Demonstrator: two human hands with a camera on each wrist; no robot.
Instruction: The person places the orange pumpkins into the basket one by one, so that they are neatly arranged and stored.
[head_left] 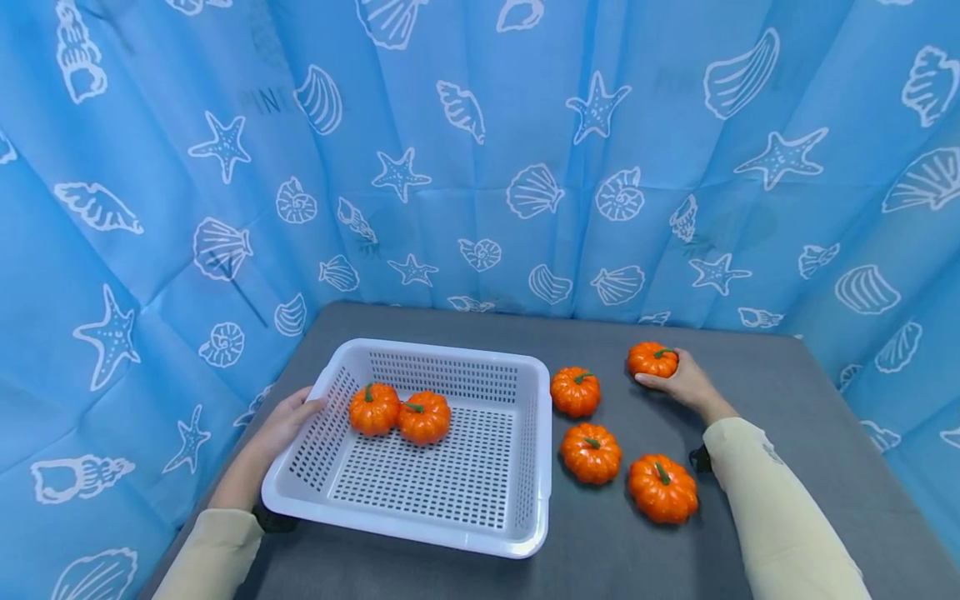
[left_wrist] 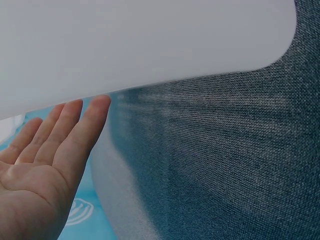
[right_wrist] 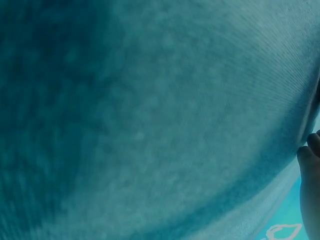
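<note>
In the head view my right hand [head_left: 688, 386] grips a small orange pumpkin [head_left: 648, 359] with a green stem, at the far right of the group. The thumb lies along its near side; the other fingers are partly hidden. Dark fingertips [right_wrist: 311, 150] show at the right wrist view's edge, without the pumpkin. My left hand [head_left: 282, 423] rests at the left rim of a white perforated plastic basket [head_left: 435, 533]. Straight fingers [left_wrist: 82, 127] touch the basket's edge from below in the left wrist view. Inside the basket two pumpkins [head_left: 424, 417] sit side by side at the left.
Right of the basket stand three more pumpkins: one by its rim [head_left: 575, 392], one nearer [head_left: 591, 454] and one to the front right [head_left: 663, 489]. A dark grey cloth covers the table [head_left: 600, 550]. A blue curtain [head_left: 480, 167] with shell prints hangs behind.
</note>
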